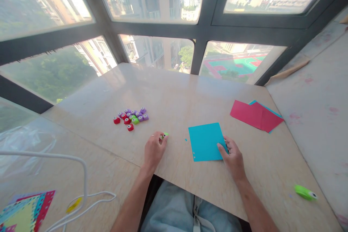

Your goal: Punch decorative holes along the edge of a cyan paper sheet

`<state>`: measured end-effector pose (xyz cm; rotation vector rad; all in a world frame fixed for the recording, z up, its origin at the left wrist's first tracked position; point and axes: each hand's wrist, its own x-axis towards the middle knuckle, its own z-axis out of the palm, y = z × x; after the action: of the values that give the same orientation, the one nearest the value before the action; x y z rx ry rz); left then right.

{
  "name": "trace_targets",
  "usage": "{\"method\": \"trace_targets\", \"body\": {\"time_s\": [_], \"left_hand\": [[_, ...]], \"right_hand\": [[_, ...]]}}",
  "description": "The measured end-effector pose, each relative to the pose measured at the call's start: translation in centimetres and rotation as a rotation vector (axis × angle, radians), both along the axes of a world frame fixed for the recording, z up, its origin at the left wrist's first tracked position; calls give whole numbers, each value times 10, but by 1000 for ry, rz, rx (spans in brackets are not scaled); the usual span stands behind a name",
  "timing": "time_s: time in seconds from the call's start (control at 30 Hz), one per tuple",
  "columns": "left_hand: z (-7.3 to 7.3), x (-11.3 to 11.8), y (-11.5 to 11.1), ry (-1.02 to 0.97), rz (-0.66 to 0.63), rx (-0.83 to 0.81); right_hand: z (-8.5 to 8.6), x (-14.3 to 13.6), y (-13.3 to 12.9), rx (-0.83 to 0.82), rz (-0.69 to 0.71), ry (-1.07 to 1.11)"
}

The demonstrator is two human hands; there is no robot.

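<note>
My left hand (pixel 156 148) rests on the table, its fingers closed round a small green punch (pixel 165 135) with a dark round spot on it. In my right hand (pixel 232 156) is the right edge of a blue paper square (pixel 206 141), thumb on top and fingers beneath. Small holes show at the square's lower left corner. A tiny blue scrap (pixel 186 140) lies between the punch and the paper. Beyond my left hand sits a cluster of small punches, purple (pixel 143 110), red (pixel 130 127) and green (pixel 135 120).
Red paper pieces (pixel 246 114) overlap blue paper at the right. A larger green punch (pixel 306 192) lies near the right wall. At the lower left are colourful punched sheets (pixel 25 212), a white cable (pixel 84 174) and clear plastic (pixel 24 145). Windows border the table's far side.
</note>
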<state>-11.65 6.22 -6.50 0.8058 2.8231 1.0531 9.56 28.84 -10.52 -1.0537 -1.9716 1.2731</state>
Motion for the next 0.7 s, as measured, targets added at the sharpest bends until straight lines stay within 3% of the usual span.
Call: {"method": "trace_targets", "body": {"time_s": [0.27, 0.47, 0.6, 0.7], "left_hand": [[-3, 5, 2, -11, -43, 95], [0, 6, 2, -24, -16, 160], [14, 8, 5, -55, 44, 248], [32, 10, 14, -246, -13, 347]], "right_hand": [[3, -1, 0, -58, 6, 55], [13, -5, 1, -216, -35, 188], [19, -9, -3, -342, -59, 287], [26, -18, -11, -447, -11, 346]]}}
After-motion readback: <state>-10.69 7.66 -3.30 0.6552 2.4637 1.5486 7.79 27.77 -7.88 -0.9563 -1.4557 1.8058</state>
